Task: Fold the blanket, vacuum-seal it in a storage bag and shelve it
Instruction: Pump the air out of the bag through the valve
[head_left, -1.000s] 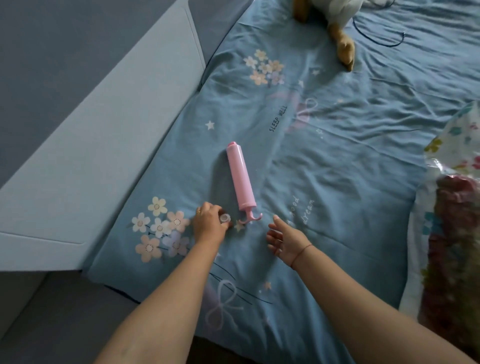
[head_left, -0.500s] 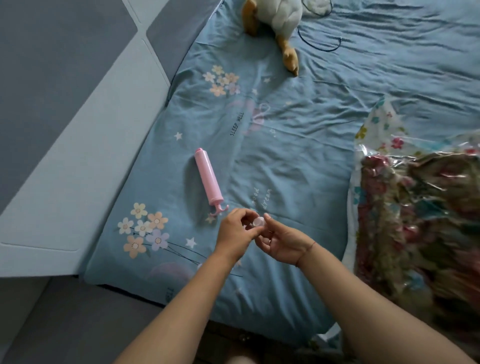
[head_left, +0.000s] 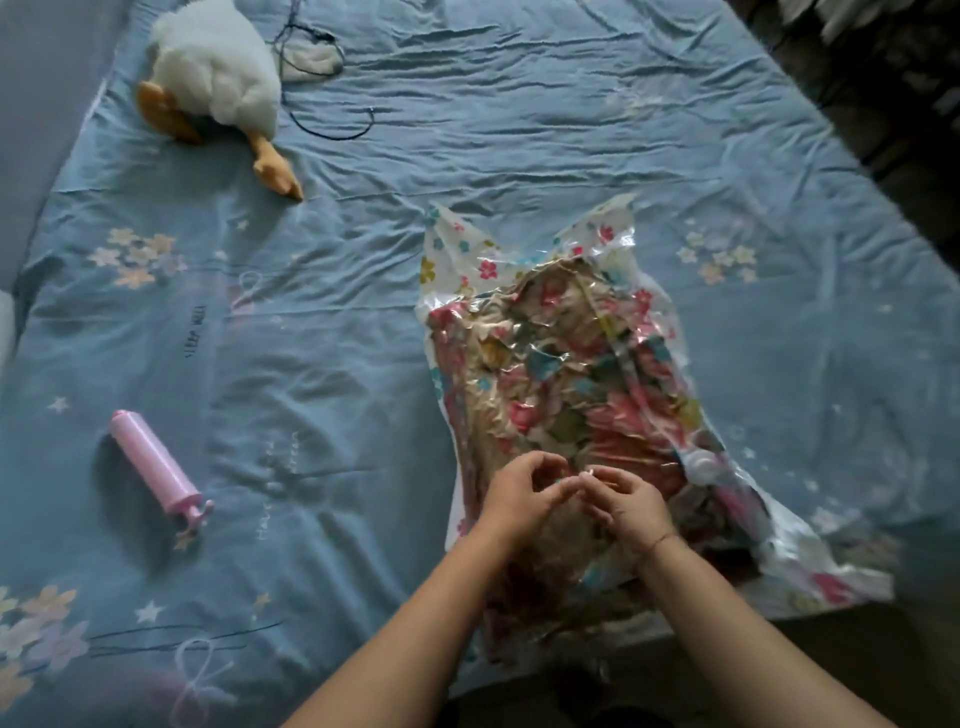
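Blanket (head_left: 566, 384), floral and crumpled, is enclosed in the clear storage bag (head_left: 457, 260), over which the fingertips are met. A small pale piece (head_left: 587, 474) is pinched at the tips of the right hand (head_left: 631, 504), whose fingers are curled. The left hand (head_left: 519, 493) is curled too, its thumb laid toward the same spot, but whether it grips the piece cannot be told through the blur. A thin band (head_left: 660, 543) is worn at the right wrist. The near middle of the bag is covered by both hands. A white round valve (head_left: 701, 462) is seen on the bag just right of the right hand.

The bag is spread on a blue bed sheet (head_left: 519, 130) printed with flowers and stars, close to its near edge. A pink hand pump (head_left: 156, 467) is laid well to the left, apart from the bag. A white plush duck (head_left: 213, 78) and a dark cord (head_left: 332, 130) are found at the far left. "SLEEP WELL" (head_left: 195, 332) is printed on the sheet between duck and pump; fainter lettering (head_left: 275, 467) beside the pump cannot be read.
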